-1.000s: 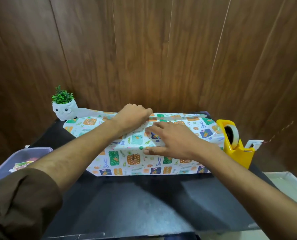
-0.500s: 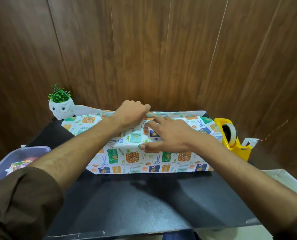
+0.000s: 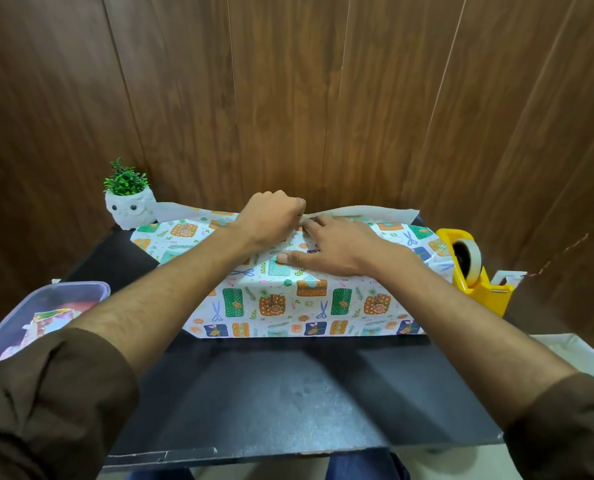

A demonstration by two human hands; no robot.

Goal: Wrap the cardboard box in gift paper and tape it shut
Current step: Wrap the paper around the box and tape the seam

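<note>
Gift paper point(image 3: 288, 306) printed with presents and scissors lies draped over the cardboard box, which is fully hidden beneath it on the black table point(image 3: 288, 393). The far flap of the paper point(image 3: 375, 213) shows its white underside, lifted along the back. My left hand point(image 3: 271, 216) is fisted, pinching that far paper edge near the middle. My right hand point(image 3: 330, 247) lies flat, fingers spread, pressing the paper down on the box top beside the left hand. A yellow tape dispenser point(image 3: 472, 275) with a roll of tape stands at the right end of the paper.
A white owl pot with a small green plant point(image 3: 129, 202) stands at the back left. A clear plastic tub point(image 3: 39, 313) of paper bits sits left of the table. A white tray edge point(image 3: 572, 355) shows at the right. Wood panelling rises close behind.
My left hand has lifted the far paper edge, so its white underside now stands up along the back. My right hand slid back toward the left hand on the box top.
</note>
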